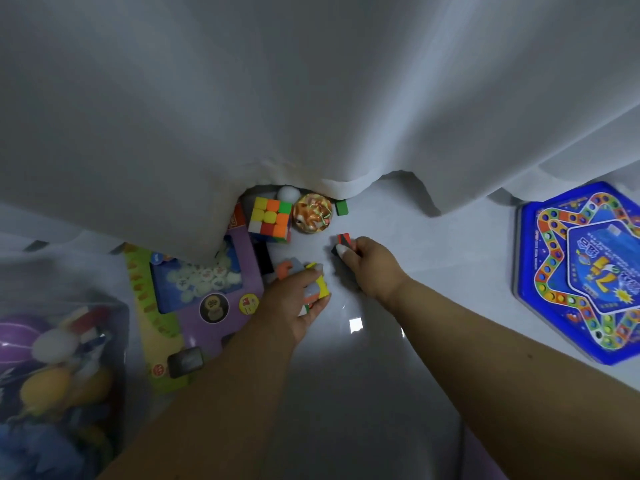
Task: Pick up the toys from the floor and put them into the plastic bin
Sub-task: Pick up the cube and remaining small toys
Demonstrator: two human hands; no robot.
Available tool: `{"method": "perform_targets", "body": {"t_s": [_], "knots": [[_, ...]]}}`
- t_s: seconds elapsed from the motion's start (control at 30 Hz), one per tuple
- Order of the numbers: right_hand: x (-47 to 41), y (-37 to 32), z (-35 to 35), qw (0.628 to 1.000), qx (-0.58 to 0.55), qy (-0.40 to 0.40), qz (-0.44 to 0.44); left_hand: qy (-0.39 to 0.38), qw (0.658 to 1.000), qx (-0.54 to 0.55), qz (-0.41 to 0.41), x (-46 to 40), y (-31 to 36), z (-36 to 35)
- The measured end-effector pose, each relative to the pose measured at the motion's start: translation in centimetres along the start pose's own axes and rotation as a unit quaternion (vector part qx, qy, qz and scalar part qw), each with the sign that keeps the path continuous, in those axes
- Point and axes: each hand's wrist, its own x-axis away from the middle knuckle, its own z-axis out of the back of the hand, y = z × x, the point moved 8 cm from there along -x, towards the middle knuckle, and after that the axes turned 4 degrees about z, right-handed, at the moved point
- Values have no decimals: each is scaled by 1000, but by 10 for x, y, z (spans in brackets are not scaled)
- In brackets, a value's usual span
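Reaching hands [294, 299] (both gripping toys [341, 242])

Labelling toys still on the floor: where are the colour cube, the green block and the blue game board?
colour cube [270, 219], head view, top face.
green block [341, 207], head view, top face.
blue game board [585, 271], head view, centre panel.

Glossy pale floor [433, 258], puzzle cube [270, 220], green block [341, 207], purple toy box [204, 292], blue game board [585, 271]

We see a glossy, smooth floor [398, 341] mirroring light, soft matt cloth curtain [311, 98], a glossy plastic cube [270, 220], a clear plastic bin [86, 306], and a shiny printed board [585, 271].
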Motion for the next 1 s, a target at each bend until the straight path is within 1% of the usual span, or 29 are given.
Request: {"method": "perform_targets", "body": {"t_s": [0.03, 0.07, 0.1, 0.17, 0.2, 0.23, 0.27, 0.4, 0.47, 0.5, 0.53, 0.57, 0.6, 0.63, 0.67, 0.7, 0.77, 0.9, 1.0], "knots": [[5, 0, -3, 998, -62, 1, -5, -11, 1000, 8, 0, 1, -2, -2], [10, -3, -6, 996, -86, 6, 7, -28, 999, 15, 0, 4, -4, -6], [15, -7, -9, 997, -72, 14, 34, -50, 999, 17, 3, 5, -6, -10], [21, -16, -14, 993, 16, 39, 109, -98, 995, 17, 9, 7, -9, -17], [23, -21, -16, 988, 41, 45, 142, -108, 994, 14, 13, 9, -11, -18], [24, -23, -20, 985, 38, 38, 163, -116, 993, 14, 17, 10, -12, -19], [24, -21, -25, 987, 10, 18, 161, -119, 993, 16, 18, 11, -12, -17], [25, -7, -39, 992, -93, -56, 66, -101, 995, 22, 7, 13, -15, -6], [30, -9, -41, 986, -127, -91, 55, -89, 995, 31, 8, 10, -16, 1], [31, -10, -36, 987, -122, -86, 52, -87, 995, 39, 10, 10, -16, 2], [29, -11, -27, 993, -80, -56, 66, -86, 995, 44, 11, 10, -15, 2], [24, -13, -17, 995, -1, -9, 96, -82, 995, 48, 8, 10, -14, 2], [18, -16, -5, 987, 95, 45, 122, -75, 996, 49, 2, 10, -12, 1], [12, -19, 4, 973, 172, 87, 129, -70, 996, 51, -5, 10, -11, 1], [6, -20, 8, 960, 227, 109, 124, -63, 997, 49, -10, 9, -10, 1], [0, -20, 7, 949, 272, 108, 119, -55, 997, 47, -14, 7, -9, 2], [-11, -20, -1, 932, 336, 75, 115, -40, 998, 42, -15, 3, -8, 5], [-18, -21, 2, 930, 353, 55, 85, -47, 998, 49, 0, -1, -6, 6], [-17, -23, 2, 922, 376, 24, 89, -51, 997, 57, -5, -2, -2, 5]]}}
